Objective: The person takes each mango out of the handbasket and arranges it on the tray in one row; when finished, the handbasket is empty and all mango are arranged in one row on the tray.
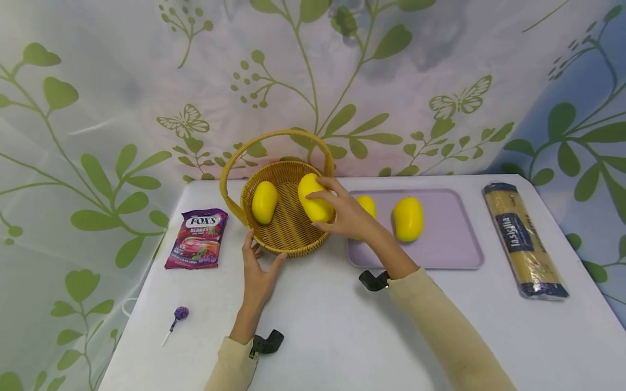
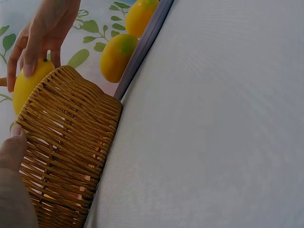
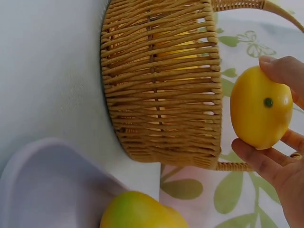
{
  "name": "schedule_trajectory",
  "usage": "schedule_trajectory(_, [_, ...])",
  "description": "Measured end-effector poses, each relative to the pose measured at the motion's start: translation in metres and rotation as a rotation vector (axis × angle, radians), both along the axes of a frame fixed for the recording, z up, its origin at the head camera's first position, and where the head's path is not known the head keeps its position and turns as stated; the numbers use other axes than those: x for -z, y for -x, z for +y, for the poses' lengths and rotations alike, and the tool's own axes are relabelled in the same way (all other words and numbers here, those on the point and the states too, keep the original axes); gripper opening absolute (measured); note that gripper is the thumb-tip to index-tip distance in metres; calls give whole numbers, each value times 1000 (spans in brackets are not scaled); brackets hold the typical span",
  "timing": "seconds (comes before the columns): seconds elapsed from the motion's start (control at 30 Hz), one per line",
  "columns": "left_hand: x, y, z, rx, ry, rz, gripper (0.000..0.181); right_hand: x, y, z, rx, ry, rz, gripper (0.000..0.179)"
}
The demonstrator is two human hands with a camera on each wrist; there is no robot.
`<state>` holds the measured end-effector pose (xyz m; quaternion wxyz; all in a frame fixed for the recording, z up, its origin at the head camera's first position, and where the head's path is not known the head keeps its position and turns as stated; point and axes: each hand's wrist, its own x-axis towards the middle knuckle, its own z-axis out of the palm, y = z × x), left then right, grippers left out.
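My right hand (image 1: 344, 209) grips a yellow mango (image 1: 313, 196) between thumb and fingers, over the right side of a round wicker basket (image 1: 286, 247). In the right wrist view this mango (image 3: 259, 109) is just above the basket's rim, its small green stem spot showing. Another mango (image 1: 264, 202) lies inside the basket on the left. My left hand (image 1: 259, 274) holds the basket's front left rim, thumb and fingers spread along it; the left wrist view shows the thumb (image 2: 14, 147) at the woven edge.
Right of the basket, a lilac tray (image 1: 447, 228) bears two mangoes, one (image 1: 408, 219) in plain view and one (image 1: 367, 206) partly behind my right hand. A pasta packet (image 1: 523, 239) lies at far right. On the left are a candy bag (image 1: 198, 239) and a purple lollipop (image 1: 181, 313).
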<state>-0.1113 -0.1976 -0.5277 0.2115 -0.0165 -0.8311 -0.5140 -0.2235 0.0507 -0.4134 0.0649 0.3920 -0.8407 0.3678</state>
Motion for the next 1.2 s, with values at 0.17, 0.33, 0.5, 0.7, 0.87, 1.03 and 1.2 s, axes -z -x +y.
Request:
schedule_trajectory(0.17, [-1,-1,-1,-4,2,-15,91,-3,-11,14,20,9,40,54])
schedule_trajectory(0.33, [-1,0,1,-4,-3,-24,92,-6,-23,40,69,21,61,57])
schedule_trajectory(0.5, [0,0,1,0,-9,-18,92,-3,-29,72,124,59,59,58])
schedule_trajectory(0.7, [0,0,0,0,-9,-25,92,8,-27,111,217,61,69,60])
schedule_trajectory(0.87, [0,-2,0,6,-20,-25,91,14,-26,140,282,58,71,61])
schedule_trajectory(1.03, [2,-1,-1,11,-14,-17,92,18,-27,165,340,66,85,61])
schedule_trajectory(1.2, [1,0,0,11,-18,-21,92,22,-32,187,419,45,69,61])
